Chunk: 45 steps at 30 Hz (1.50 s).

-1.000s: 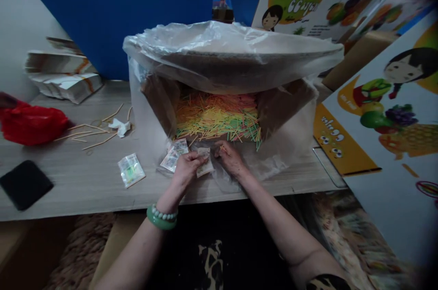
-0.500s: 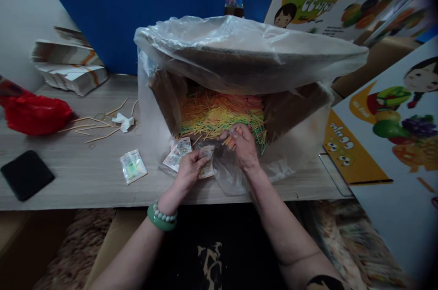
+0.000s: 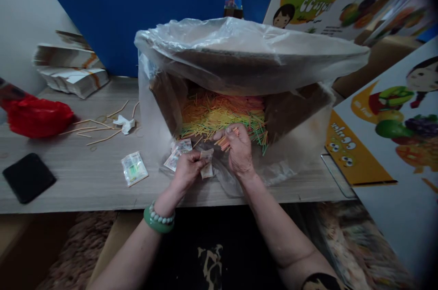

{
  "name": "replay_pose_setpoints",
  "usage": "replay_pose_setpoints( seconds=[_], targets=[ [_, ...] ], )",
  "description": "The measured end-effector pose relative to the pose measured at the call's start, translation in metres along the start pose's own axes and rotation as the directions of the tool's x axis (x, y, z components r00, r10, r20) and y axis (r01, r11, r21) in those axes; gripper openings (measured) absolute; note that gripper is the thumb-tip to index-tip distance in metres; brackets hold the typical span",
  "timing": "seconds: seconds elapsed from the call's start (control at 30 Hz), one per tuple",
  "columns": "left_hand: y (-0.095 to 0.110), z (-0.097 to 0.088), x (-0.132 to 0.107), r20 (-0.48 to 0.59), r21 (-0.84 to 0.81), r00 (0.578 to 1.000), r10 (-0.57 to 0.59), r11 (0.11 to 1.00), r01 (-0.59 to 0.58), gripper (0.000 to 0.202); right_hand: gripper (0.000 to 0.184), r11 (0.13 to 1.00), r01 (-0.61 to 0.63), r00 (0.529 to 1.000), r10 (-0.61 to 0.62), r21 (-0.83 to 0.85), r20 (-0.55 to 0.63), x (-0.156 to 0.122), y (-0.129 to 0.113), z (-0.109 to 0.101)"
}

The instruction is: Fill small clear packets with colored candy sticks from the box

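Observation:
My left hand (image 3: 189, 166) pinches a small printed plastic packet (image 3: 207, 165) just in front of the box. More packets (image 3: 178, 153) lie behind that hand, on the plastic at the box's front left. My right hand (image 3: 241, 150) is closed around a small bunch of thin orange and pink sticks (image 3: 226, 140), held at the box opening a short way right of the packet. Behind both hands, a cardboard box (image 3: 290, 107) lined with a clear plastic bag (image 3: 239, 36) holds a heap of thin coloured sticks (image 3: 222, 114), orange, yellow, green and pink.
A filled packet (image 3: 134, 169) lies alone left of the box, with a black flat pad (image 3: 28, 178) farther left. Loose beige sticks (image 3: 99, 126), a crumpled white tissue (image 3: 123, 124) and a red bag (image 3: 39, 116) sit behind. Printed cartons (image 3: 372, 144) stand at the right.
My right hand, with the sticks, has shifted slightly left, closer to the packet. In my left hand the packet has turned a little and looks narrower.

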<state>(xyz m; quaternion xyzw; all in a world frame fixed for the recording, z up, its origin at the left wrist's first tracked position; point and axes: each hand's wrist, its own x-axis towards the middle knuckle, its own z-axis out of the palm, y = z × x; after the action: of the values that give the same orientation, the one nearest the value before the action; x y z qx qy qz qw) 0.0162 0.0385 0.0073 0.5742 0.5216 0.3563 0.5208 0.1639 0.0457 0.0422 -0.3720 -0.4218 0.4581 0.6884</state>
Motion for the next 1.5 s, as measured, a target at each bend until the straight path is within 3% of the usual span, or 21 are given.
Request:
replay_pose_setpoints(
  seconds=[0.2, 0.37, 0.57, 0.73, 0.87, 0.97, 1.07, 1.2, 1.3, 1.4, 1.5],
  targets=[
    [0.001, 0.004, -0.001, -0.023, 0.021, 0.997, -0.077, 0.997, 0.077, 0.038, 0.019, 0.994, 0.045, 0.999, -0.044, 0.102, -0.004, -0.001, -0.007, 0.018],
    [0.011, 0.007, -0.003, 0.038, -0.069, 0.993, -0.115, 0.991, 0.118, 0.034, 0.021, 0.999, 0.026, 1.0, -0.026, 0.039, 0.009, -0.008, -0.007, 0.027],
    [0.013, 0.006, -0.005, 0.096, -0.258, 0.988, -0.121, 0.956, 0.142, 0.028, 0.02, 0.996, -0.06, 0.996, 0.065, -0.072, 0.065, -0.017, 0.004, 0.014],
    [0.011, 0.007, -0.008, 0.102, -0.304, 0.985, -0.14, 0.938, 0.165, 0.027, 0.016, 0.992, -0.078, 0.988, 0.091, -0.099, 0.128, -0.02, 0.0, 0.003],
    [0.013, 0.006, -0.006, 0.142, -0.266, 0.989, -0.038, 0.961, 0.075, 0.024, 0.017, 0.974, -0.139, 0.941, 0.186, -0.181, 0.282, -0.017, -0.001, 0.002],
    [0.01, 0.004, -0.003, 0.162, -0.238, 0.982, 0.098, 0.97, -0.057, 0.029, 0.019, 0.953, -0.098, 0.911, 0.203, -0.288, 0.36, -0.014, -0.001, 0.0],
    [0.007, 0.0, -0.001, 0.14, -0.373, 0.984, 0.107, 0.927, -0.048, 0.032, 0.024, 0.935, -0.059, 0.881, 0.214, -0.35, 0.422, -0.011, -0.004, -0.008],
    [0.007, -0.005, -0.005, 0.156, -0.561, 0.987, 0.045, 0.826, 0.051, 0.036, 0.034, 0.928, -0.082, 0.926, 0.205, -0.363, 0.318, -0.013, -0.001, -0.023],
    [0.01, -0.008, -0.009, 0.165, -0.574, 0.986, 0.039, 0.816, 0.064, 0.039, 0.018, 0.862, -0.069, 0.928, 0.241, -0.502, 0.285, -0.018, 0.007, -0.027],
    [0.011, -0.011, -0.015, 0.117, -0.533, 0.991, 0.061, 0.846, 0.011, 0.042, 0.012, 0.812, 0.006, 0.956, 0.167, -0.583, 0.243, -0.025, 0.012, -0.02],
    [0.012, -0.018, -0.026, -0.011, -0.413, 0.995, 0.103, 0.905, -0.098, 0.035, 0.012, 0.796, 0.075, 0.95, 0.126, -0.6, 0.287, -0.036, 0.011, -0.003]
  ],
)
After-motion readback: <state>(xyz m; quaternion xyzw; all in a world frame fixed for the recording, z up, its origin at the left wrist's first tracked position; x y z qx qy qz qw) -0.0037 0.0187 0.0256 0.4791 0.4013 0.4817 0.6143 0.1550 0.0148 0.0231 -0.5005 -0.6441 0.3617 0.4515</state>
